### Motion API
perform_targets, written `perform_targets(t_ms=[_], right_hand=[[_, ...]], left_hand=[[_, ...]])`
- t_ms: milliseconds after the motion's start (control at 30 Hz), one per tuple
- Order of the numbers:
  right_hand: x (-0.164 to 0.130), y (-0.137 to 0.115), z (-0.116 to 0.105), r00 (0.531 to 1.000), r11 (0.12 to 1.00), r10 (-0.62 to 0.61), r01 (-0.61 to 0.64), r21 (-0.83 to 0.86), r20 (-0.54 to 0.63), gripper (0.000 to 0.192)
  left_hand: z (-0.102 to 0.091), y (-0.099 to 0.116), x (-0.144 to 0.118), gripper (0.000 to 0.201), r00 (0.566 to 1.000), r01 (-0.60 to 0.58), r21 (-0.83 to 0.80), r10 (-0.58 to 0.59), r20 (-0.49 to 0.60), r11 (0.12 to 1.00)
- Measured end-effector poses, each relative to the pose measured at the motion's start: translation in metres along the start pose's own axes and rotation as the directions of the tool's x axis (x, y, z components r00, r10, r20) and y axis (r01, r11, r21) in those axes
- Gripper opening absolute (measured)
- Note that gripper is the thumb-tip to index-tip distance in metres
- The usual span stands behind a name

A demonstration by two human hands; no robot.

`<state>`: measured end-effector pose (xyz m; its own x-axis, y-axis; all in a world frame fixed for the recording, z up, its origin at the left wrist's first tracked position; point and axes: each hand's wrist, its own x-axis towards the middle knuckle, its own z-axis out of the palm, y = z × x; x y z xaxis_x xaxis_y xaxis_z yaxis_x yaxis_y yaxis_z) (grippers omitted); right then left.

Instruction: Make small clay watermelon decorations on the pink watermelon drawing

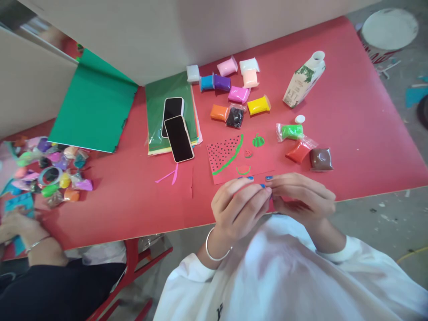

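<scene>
In the head view, the left hand [239,205] and the right hand [301,198] meet at the near edge of the red table [351,111]. Their fingertips are pinched together on something small and red; I cannot tell what it is. Just behind them lies a red card [234,156] with a watermelon picture. Clay packets [259,105] lie toward the far edge, beside a carton [302,80]. Two phones [179,138] rest on green paper [157,111].

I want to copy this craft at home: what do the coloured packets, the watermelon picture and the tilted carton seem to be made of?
The coloured packets look like soft modelling clay in clear glossy plastic wrap, which glints and crinkles at the ends. The watermelon picture seems to be matte red paper or card with green strips and black dots, probably clay. The carton looks like printed, coated paperboard with a white plastic spout.
</scene>
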<state>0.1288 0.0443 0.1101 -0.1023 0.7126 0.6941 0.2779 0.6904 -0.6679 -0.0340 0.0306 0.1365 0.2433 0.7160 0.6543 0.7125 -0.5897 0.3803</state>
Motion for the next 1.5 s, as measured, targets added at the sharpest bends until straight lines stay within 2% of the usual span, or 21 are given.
perform_targets(t_ms=[133, 267, 400, 500, 633, 867, 1000, 1100, 1167, 1267, 1333, 1367, 1433, 1500], right_hand=[[0.001, -0.005, -0.006, 0.997, 0.992, -0.001, 0.01, -0.128, 0.077, 0.032], [0.003, -0.007, -0.011, 0.986, 0.983, 0.021, 0.009, -0.181, 0.166, 0.031], [0.003, -0.007, -0.012, 0.988, 0.979, 0.031, 0.001, -0.204, 0.153, 0.032], [0.002, -0.007, -0.013, 0.992, 0.983, 0.022, 0.001, -0.185, 0.126, 0.036], [0.001, -0.008, -0.015, 0.981, 0.989, 0.059, -0.033, -0.144, 0.183, 0.039], [-0.007, -0.001, -0.013, 0.949, 0.996, 0.081, -0.067, -0.057, 0.305, 0.05], [-0.01, -0.003, -0.013, 0.948, 0.994, 0.083, -0.057, -0.092, 0.306, 0.056], [-0.011, 0.002, -0.02, 0.961, 0.972, 0.121, -0.065, -0.224, 0.248, 0.055], [-0.013, 0.014, -0.031, 0.969, 0.916, 0.19, -0.115, -0.385, 0.161, 0.049], [-0.021, 0.044, -0.052, 0.937, 0.721, 0.346, -0.294, -0.628, -0.041, 0.042], [-0.03, 0.066, -0.068, 0.895, 0.536, 0.433, -0.352, -0.767, -0.108, 0.054], [-0.036, 0.077, -0.076, 0.86, 0.454, 0.497, -0.372, -0.81, -0.116, 0.066], [-0.047, 0.094, -0.088, 0.784, 0.375, 0.614, -0.392, -0.84, -0.092, 0.084], [-0.057, 0.106, -0.097, 0.729, 0.34, 0.677, -0.431, -0.836, -0.1, 0.08]], left_hand=[[0.001, -0.003, -0.002, 0.019, 0.998, -0.068, 0.114, 0.066, 0.019, 0.991], [0.006, -0.005, -0.004, 0.016, 0.993, -0.121, 0.161, 0.122, 0.0, 0.98], [0.011, -0.006, -0.002, 0.014, 0.995, -0.101, 0.144, 0.102, -0.004, 0.984], [0.013, -0.007, -0.001, 0.015, 0.991, -0.127, 0.11, 0.13, -0.02, 0.986], [0.014, -0.007, -0.001, 0.014, 0.984, -0.174, 0.081, 0.177, -0.028, 0.981], [0.017, -0.008, -0.004, 0.02, 0.989, -0.035, 0.084, 0.047, -0.138, 0.996], [0.018, -0.01, -0.007, 0.017, 0.979, 0.084, -0.052, -0.092, -0.18, 0.995], [0.02, -0.01, -0.009, 0.018, 0.963, 0.155, -0.18, -0.189, -0.191, 0.971], [0.021, -0.01, -0.01, 0.019, 0.954, 0.185, -0.242, -0.233, -0.19, 0.952], [0.024, -0.009, -0.011, 0.017, 0.938, 0.219, -0.317, -0.289, -0.191, 0.923], [0.025, -0.009, -0.012, 0.015, 0.927, 0.242, -0.354, -0.323, -0.191, 0.903], [0.025, -0.009, -0.012, 0.015, 0.922, 0.255, -0.368, -0.339, -0.186, 0.894], [0.024, -0.01, -0.013, 0.015, 0.919, 0.273, -0.384, -0.357, -0.167, 0.882], [0.023, -0.011, -0.014, 0.014, 0.927, 0.278, -0.382, -0.351, -0.135, 0.881]])
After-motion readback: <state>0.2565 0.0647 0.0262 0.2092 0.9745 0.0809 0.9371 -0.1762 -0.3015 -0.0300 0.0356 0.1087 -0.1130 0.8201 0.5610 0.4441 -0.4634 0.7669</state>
